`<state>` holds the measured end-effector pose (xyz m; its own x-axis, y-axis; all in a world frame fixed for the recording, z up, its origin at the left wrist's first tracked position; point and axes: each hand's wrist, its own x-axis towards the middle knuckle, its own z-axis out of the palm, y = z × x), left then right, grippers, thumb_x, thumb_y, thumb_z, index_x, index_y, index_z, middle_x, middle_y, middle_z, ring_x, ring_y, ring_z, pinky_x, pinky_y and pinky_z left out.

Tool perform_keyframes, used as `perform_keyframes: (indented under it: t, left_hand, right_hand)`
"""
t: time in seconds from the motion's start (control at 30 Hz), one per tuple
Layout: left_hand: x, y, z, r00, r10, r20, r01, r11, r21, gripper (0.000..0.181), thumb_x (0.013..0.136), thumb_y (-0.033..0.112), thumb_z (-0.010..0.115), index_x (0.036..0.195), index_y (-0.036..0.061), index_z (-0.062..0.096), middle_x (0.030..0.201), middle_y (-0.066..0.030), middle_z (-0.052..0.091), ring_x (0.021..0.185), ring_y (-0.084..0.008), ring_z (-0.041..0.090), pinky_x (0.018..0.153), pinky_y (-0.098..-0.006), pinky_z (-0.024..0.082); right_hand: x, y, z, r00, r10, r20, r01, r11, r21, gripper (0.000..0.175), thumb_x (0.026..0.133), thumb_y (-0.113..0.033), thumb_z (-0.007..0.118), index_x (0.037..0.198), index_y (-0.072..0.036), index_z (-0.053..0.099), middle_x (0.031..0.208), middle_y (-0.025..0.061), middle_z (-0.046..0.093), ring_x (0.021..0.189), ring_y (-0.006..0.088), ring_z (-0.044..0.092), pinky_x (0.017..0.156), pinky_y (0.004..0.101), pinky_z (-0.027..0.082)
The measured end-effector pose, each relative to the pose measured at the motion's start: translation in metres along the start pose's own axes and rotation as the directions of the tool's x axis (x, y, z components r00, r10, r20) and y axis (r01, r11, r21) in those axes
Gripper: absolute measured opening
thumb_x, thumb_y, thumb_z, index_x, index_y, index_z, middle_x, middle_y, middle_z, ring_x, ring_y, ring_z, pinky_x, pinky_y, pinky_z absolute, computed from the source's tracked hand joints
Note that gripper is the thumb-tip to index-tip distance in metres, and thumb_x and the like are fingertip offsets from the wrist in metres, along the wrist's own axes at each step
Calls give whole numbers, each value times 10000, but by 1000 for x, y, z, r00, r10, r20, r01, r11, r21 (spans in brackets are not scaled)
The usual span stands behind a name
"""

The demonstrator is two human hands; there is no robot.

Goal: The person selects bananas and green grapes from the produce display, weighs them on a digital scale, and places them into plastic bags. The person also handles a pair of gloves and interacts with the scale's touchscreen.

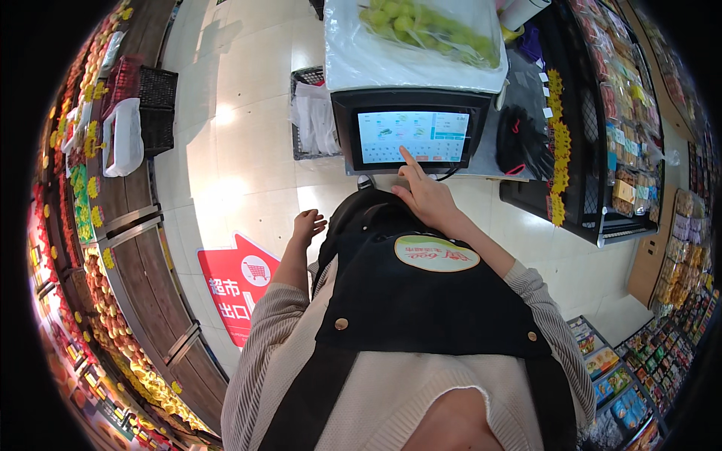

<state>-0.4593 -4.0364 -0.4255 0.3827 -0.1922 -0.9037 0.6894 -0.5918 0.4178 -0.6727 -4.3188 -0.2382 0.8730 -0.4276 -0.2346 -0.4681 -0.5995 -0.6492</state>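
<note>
My right hand (427, 194) reaches to the touchscreen (414, 135) of a weighing scale, its index finger extended onto the lower keyboard area. The other fingers are partly bent, and it holds nothing. Green grapes in a clear plastic bag (428, 28) lie on the scale's plastic-wrapped platform (361, 67), behind the screen. At my left side, my left hand (309, 224) hangs low with loosely curved fingers and nothing in it. A dark apron (428, 310) covers my front.
Left of the scale, a black crate (304, 152) holds white plastic bags (316, 121). Black netting or gloves (519, 144) lie on the counter at right, beside a rack of packaged foods (626, 135). Fruit displays (113, 304) line the left. A red floor sign (237, 287) is underfoot.
</note>
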Motion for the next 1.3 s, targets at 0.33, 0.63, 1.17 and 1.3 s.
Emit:
perform_keyframes:
  t: [0.33,0.63,1.17,1.3]
  left_hand:
    - [-7,-15,-5,1000,-7,-27,4,996,-92,416,888,180,562,1240,-20,465,983,-143,619,812,-272,671,638,-328,561]
    - [-6,-26,-8,999,-23,-25,20,994,-112,417,887,183,569,1230,-30,466,962,-147,623,795,-280,667,629,-337,554]
    - [0,-1,9,1000,5,7,-5,1000,-11,411,896,196,558,1230,-25,469,1022,-154,622,829,-272,666,658,-326,556]
    - [-1,7,16,999,29,28,-29,999,-16,416,900,206,562,1242,-10,469,1031,-147,622,835,-264,667,670,-324,555]
  right_hand:
    - [22,-6,3,991,-105,-77,107,994,12,362,927,-354,528,1083,-32,480,1507,123,281,865,368,635,694,448,509]
    - [55,-18,-6,1000,-23,-3,22,995,-94,363,922,-340,538,1080,-21,471,1517,109,266,863,337,632,696,417,495]
    - [-38,47,-6,995,97,9,-97,994,-52,297,925,-331,538,1088,-102,442,1511,74,289,941,334,626,715,418,515]
    - [-31,47,-5,991,125,38,-122,990,-77,309,921,-338,541,1102,-103,454,1514,56,285,959,308,627,715,413,516]
